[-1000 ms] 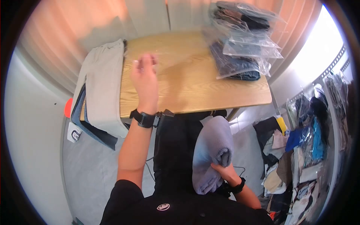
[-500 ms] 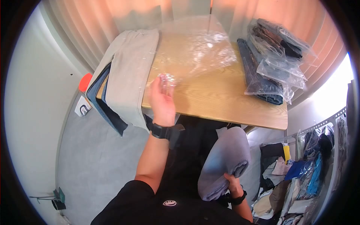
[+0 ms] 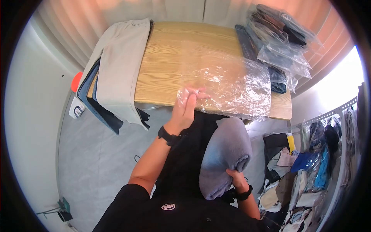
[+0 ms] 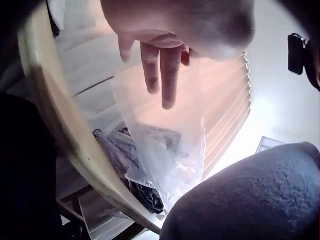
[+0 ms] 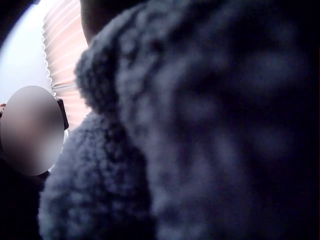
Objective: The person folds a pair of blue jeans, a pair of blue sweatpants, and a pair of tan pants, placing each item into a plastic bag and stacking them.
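My left hand [image 3: 186,104] pinches the left end of a clear plastic bag [image 3: 235,87] between thumb and fingers. The bag spreads to the right over the table's front edge. Seen from the left wrist, several fingers [image 4: 169,80] point straight down and the bag hangs thin and see-through behind them. Low at my right side, my right hand [image 3: 239,181] grips a thick rolled grey fleece garment [image 3: 224,154], with the thumb on its outside and the other fingers hidden. Nubbly fleece [image 5: 100,180] fills most of the right wrist view.
Light beige trousers [image 3: 119,58] lie over dark jeans [image 3: 102,116] at the left of the wooden table [image 3: 170,46], legs hanging off the front. Bagged folded clothes [image 3: 280,42] are stacked at the back right. A rack [image 3: 328,120] with packed clothes stands at the far right.
The bag has swung from the far part of the table toward me and right, and now lies lower. My left hand has turned with it. My right hand keeps the fleece roll at my side.
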{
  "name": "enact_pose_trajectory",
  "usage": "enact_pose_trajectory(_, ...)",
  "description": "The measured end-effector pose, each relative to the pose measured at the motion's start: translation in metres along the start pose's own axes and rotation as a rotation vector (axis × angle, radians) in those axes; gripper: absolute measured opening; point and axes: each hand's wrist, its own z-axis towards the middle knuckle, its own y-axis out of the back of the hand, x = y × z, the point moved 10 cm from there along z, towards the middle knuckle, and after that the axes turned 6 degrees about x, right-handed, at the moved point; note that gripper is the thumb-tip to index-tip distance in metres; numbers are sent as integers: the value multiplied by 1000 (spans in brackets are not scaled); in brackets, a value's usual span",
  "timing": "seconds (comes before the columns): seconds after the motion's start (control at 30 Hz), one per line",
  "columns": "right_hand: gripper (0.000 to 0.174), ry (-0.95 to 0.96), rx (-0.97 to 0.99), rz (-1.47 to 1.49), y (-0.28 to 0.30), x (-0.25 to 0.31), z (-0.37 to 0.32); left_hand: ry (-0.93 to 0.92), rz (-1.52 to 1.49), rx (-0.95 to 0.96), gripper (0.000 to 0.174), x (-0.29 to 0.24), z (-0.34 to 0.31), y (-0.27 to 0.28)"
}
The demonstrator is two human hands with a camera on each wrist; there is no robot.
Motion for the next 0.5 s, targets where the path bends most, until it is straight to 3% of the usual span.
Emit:
enact_pose_trajectory(0.13, 52, 1, 7, -48, 3, -3, -5, 145, 376, -107, 27, -29, 16, 28)
enact_pose_trajectory(0.2, 50, -20, 7, -107, 6, -5, -7, -72, 22, -253, 24, -53, 39, 50)
enact_pose_trajectory(0.27, 47, -107, -2, -124, 9, -9, -13, -357, 145, -232, 22, -121, 60, 54)
enact_pose_trajectory(0.33, 43, 9, -52, -47, 16, -10, -11, -402, 234, -204, 23, -152, 67, 48)
enact_pose_trajectory(0.4, 46, 109, -91, -47, 24, -6, -16, -561, 566, -82, 23, -187, 72, 24)
enact_pose_trajectory(0.47, 45, 183, -132, -99, 34, 9, -24, -823, 1140, 150, 18, -201, 71, -21)
enact_pose_trajectory(0.5, 45, 209, -156, -117, 40, 17, -30, -824, 1149, 165, 15, -199, 68, -28)
